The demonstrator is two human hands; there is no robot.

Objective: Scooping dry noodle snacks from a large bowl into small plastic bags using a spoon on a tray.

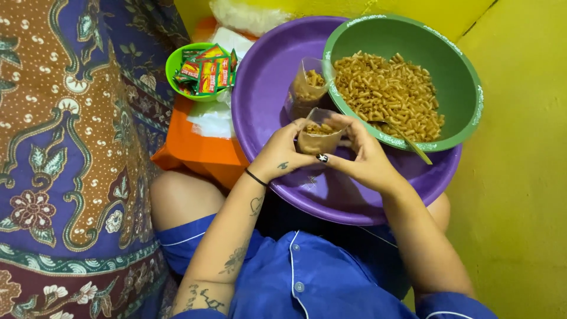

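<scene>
My left hand (277, 156) and my right hand (363, 155) both grip a small clear plastic bag (319, 137) partly filled with brown macaroni snacks, held over a wide purple basin (266, 88). A second filled clear bag (307, 88) stands in the basin just behind it. A green bowl (466, 77) heaped with the same brown macaroni rests tilted inside the basin on the right. A spoon (407, 142) lies at the bowl's near rim.
A small bright green bowl (177, 62) holding several red and green seasoning sachets sits at the left on an orange bag (195, 147). Patterned cloth (71, 165) covers the left side. A yellow wall (520, 177) rises on the right.
</scene>
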